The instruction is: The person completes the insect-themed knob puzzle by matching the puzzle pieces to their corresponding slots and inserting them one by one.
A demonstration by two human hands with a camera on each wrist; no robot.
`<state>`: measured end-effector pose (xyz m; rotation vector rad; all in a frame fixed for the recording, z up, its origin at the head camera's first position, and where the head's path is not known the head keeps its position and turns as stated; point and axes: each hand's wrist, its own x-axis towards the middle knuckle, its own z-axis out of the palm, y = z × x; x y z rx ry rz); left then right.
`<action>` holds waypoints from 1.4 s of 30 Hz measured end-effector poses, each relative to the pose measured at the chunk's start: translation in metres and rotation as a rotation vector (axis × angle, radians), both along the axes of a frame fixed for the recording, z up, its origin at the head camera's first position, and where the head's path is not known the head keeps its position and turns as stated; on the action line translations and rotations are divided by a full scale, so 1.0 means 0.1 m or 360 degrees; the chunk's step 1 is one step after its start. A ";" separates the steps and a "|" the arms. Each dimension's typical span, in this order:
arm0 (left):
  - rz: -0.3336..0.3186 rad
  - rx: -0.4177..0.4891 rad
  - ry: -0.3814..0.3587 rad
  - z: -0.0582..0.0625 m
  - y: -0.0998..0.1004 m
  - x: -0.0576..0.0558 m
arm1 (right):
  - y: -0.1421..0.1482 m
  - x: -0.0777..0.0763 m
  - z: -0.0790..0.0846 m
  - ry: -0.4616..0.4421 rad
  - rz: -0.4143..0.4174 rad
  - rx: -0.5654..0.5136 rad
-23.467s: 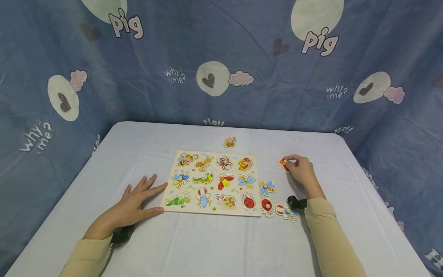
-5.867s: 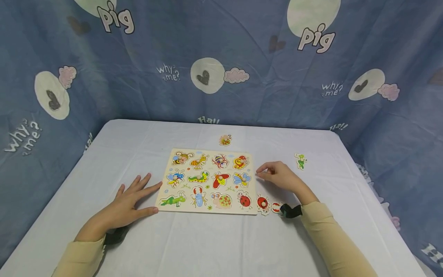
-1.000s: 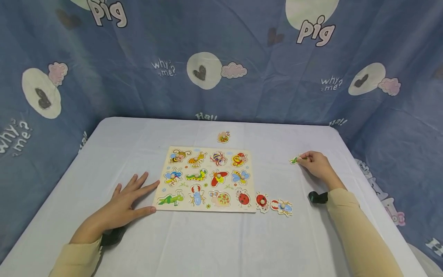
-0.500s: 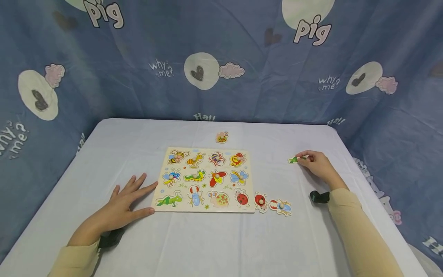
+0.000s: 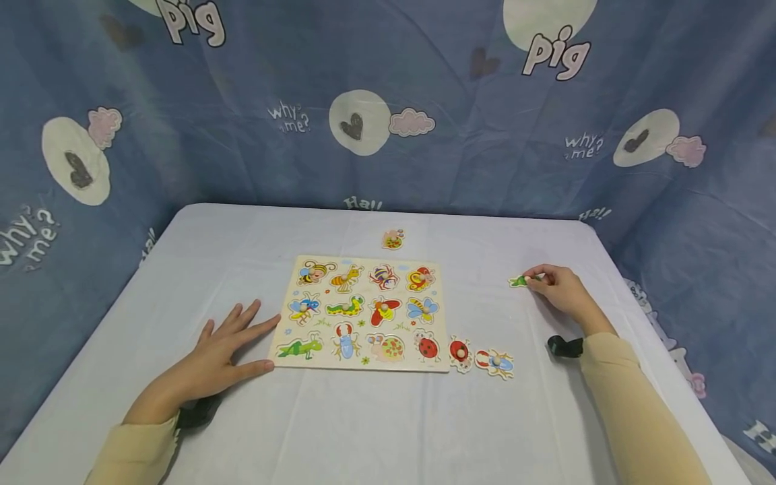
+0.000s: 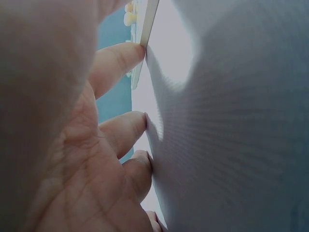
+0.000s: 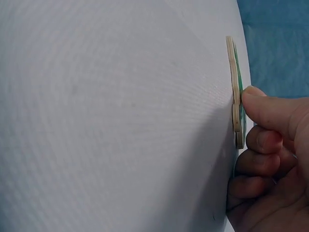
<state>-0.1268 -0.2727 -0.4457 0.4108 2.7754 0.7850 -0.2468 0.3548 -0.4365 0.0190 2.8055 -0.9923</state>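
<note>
My right hand (image 5: 560, 293) pinches a green grasshopper puzzle piece (image 5: 518, 281) between thumb and fingers at the table's right side. In the right wrist view, the thin wooden grasshopper piece (image 7: 236, 92) stands edge-on to the camera, close above the cloth; whether it touches is unclear. My left hand (image 5: 221, 357) lies with fingers spread on the cloth, index finger and thumb at the left edge of the wooden insect puzzle board (image 5: 360, 367). In the left wrist view, a fingertip of the left hand (image 6: 91, 159) meets the board's edge (image 6: 150, 21). Knobbed pieces sit in the board's upper two rows.
A ladybug piece (image 5: 460, 354) and a stag beetle piece (image 5: 495, 364) lie just right of the board. Behind it lies a snail piece (image 5: 393, 240). White cloth covers the table (image 5: 364, 431), and a blue printed curtain (image 5: 461, 175) hangs around its back and sides.
Since the oldest frame, the red winged insect and dragonfly pieces have gone into the board. My right hand then moved right from the board and took hold of the grasshopper. The left hand stays put.
</note>
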 end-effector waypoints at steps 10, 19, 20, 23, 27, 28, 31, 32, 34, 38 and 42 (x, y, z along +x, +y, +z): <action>-0.0005 0.0017 -0.0003 0.00 0.00 -0.01 | 0.01 0.02 0.01 0.0030 0.0034 0.0001; -0.0018 0.0020 0.0012 0.00 -0.01 -0.02 | -0.06 0.02 0.06 0.0081 0.0052 0.0013; -0.0018 0.0018 0.0012 0.00 -0.01 -0.02 | -0.08 0.02 0.07 0.0088 0.0057 0.0009; -0.0016 0.0017 0.0008 -0.01 -0.01 -0.02 | -0.15 0.01 0.10 0.0120 0.0079 -0.0006; -0.0008 0.0015 -0.0005 -0.01 -0.01 -0.02 | -0.26 -0.01 0.14 0.0162 0.0119 -0.0024; -0.0006 0.0013 -0.0008 -0.01 -0.01 -0.01 | -0.29 -0.01 0.15 0.0167 0.0129 -0.0025; -0.0004 0.0014 -0.0008 -0.01 -0.01 -0.01 | -0.37 -0.02 0.19 0.0169 0.0157 -0.0030; -0.0005 0.0013 -0.0004 0.00 -0.01 -0.01 | -0.39 -0.02 0.20 0.0167 0.0164 -0.0033; -0.0007 0.0015 0.0001 0.00 -0.01 -0.01 | -0.45 -0.02 0.23 0.0167 0.0180 -0.0045; -0.0012 0.0017 0.0014 0.01 0.00 -0.01 | -0.55 -0.03 0.27 0.0174 0.0223 -0.0080; -0.0014 0.0019 0.0022 0.00 -0.01 0.00 | -0.66 -0.02 0.30 0.0182 0.0268 -0.0111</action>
